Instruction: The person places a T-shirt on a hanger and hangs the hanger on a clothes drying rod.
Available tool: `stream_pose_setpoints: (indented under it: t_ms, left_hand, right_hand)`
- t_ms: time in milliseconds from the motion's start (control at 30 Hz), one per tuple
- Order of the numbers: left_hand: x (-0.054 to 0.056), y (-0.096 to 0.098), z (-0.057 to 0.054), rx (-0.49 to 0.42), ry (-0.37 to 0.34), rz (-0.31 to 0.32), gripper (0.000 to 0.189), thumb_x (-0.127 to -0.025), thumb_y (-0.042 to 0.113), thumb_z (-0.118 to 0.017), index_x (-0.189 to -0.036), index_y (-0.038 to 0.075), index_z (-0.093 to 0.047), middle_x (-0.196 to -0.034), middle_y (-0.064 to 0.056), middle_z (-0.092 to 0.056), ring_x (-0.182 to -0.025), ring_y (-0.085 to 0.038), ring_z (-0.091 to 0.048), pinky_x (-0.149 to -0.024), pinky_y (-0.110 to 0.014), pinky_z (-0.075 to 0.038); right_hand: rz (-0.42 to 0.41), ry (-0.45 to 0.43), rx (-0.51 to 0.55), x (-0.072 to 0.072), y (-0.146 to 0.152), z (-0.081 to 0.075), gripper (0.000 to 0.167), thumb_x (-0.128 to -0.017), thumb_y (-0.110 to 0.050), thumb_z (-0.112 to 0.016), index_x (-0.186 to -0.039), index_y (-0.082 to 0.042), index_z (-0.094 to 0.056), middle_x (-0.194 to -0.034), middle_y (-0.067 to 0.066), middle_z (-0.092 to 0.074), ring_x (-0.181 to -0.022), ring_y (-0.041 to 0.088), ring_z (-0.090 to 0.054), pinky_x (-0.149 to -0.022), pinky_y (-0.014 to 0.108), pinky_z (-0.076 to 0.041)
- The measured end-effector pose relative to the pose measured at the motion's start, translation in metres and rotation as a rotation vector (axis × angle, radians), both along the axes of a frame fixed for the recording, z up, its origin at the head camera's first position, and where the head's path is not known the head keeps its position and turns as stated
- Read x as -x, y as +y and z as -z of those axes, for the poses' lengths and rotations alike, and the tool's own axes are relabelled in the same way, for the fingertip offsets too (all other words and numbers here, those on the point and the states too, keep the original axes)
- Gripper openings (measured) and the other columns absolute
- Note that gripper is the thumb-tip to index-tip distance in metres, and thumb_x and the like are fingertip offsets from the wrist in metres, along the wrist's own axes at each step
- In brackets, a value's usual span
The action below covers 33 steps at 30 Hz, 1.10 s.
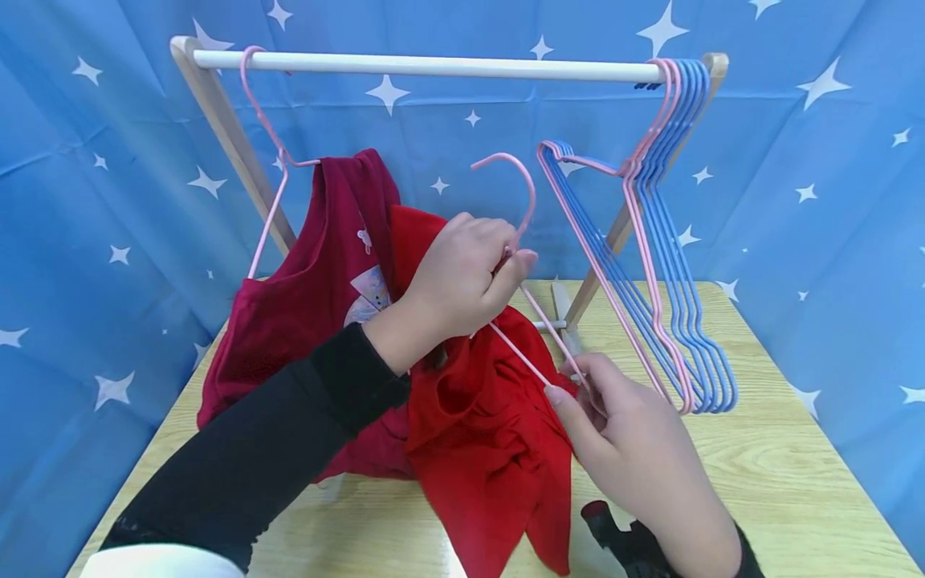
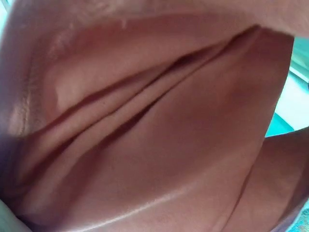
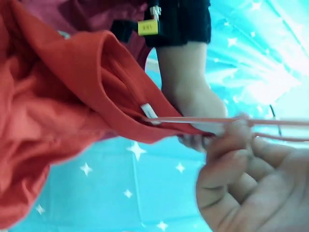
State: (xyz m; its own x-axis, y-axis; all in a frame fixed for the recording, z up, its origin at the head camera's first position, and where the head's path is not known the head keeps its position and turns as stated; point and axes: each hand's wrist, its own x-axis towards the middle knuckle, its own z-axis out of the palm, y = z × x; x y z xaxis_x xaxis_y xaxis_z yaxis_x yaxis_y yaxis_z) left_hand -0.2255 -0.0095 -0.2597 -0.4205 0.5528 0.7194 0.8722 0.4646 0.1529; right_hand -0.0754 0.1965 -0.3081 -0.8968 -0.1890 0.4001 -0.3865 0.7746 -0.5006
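A pink hanger (image 1: 533, 197) is held up at an angle, its hook free of the rail. My left hand (image 1: 462, 277) grips it just below the hook. With thumb and fingers, my right hand (image 1: 632, 433) pinches the hanger's lower right side. A bright red garment (image 1: 495, 425) hangs in folds beneath the left hand. In the right wrist view, the hanger runs into the garment's neck opening beside a white label (image 3: 149, 112), and the left hand (image 3: 195, 104) is at the cloth's edge. Close-up reddish cloth (image 2: 159, 125) fills the left wrist view.
A rack with a white rail (image 1: 426, 64) stands on the wooden table (image 1: 780, 466). At its left end hangs a dark red garment (image 1: 289, 345) on a pink hanger (image 1: 262, 120). Several blue hangers (image 1: 679, 265) and some pink ones hang at the right end, close to my right hand.
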Motion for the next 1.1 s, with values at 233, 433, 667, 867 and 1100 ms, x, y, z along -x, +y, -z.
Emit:
stream_pose_setpoints:
  t_ms: [233, 433, 667, 867, 1100]
  left_hand:
    - [0.010, -0.015, 0.000, -0.104, -0.057, -0.026, 0.030, -0.102, 0.028, -0.053, -0.078, 0.010, -0.051, -0.068, 0.000, -0.049, -0.063, -0.012, -0.047, -0.075, -0.035, -0.041]
    - [0.020, -0.019, -0.007, -0.151, -0.020, -0.007, 0.029, -0.100, 0.028, -0.053, -0.079, 0.009, -0.053, -0.068, -0.002, -0.050, -0.064, -0.013, -0.049, -0.075, -0.035, -0.042]
    - [0.028, -0.021, -0.012, -0.167, -0.003, -0.011, 0.030, -0.102, 0.029, -0.049, -0.080, 0.008, -0.052, -0.069, -0.003, -0.050, -0.066, -0.013, -0.048, -0.080, -0.037, -0.042]
    - [0.031, -0.027, -0.010, -0.201, -0.096, -0.031, 0.028, -0.102, 0.028, -0.050, -0.085, 0.006, -0.054, -0.074, -0.006, -0.054, -0.075, -0.017, -0.053, -0.080, -0.034, -0.045]
    - [0.028, -0.023, -0.009, -0.293, -0.129, -0.011, 0.025, -0.102, 0.025, -0.053, -0.087, 0.005, -0.053, -0.074, -0.006, -0.054, -0.075, -0.017, -0.053, -0.076, -0.032, -0.045]
  right_hand:
    - [-0.113, -0.047, 0.039, 0.001, 0.003, 0.002, 0.024, -0.098, -0.029, -0.073, -0.117, -0.020, -0.064, -0.071, -0.014, -0.047, -0.059, 0.005, -0.047, -0.054, 0.026, -0.041]
    - [-0.470, -0.067, 0.269, 0.006, 0.006, 0.010, 0.036, -0.102, -0.017, -0.061, -0.138, -0.015, -0.057, -0.091, -0.010, -0.054, -0.077, 0.011, -0.055, -0.065, 0.027, -0.048]
    - [-0.580, -0.056, 0.546, 0.020, 0.007, 0.017, 0.047, -0.114, -0.025, -0.027, -0.137, -0.001, -0.060, -0.089, 0.002, -0.055, -0.075, 0.020, -0.055, -0.061, 0.034, -0.049]
    - [-0.710, -0.268, 0.928, 0.032, 0.000, 0.022, 0.052, -0.115, -0.026, -0.019, -0.136, -0.004, -0.061, -0.098, 0.005, -0.060, -0.079, 0.018, -0.057, -0.065, 0.032, -0.051]
    - [-0.420, -0.331, 0.667, 0.044, -0.051, 0.056, 0.031, -0.102, -0.011, -0.061, -0.130, -0.003, -0.052, -0.109, 0.010, -0.063, -0.086, 0.019, -0.065, -0.076, 0.031, -0.054]
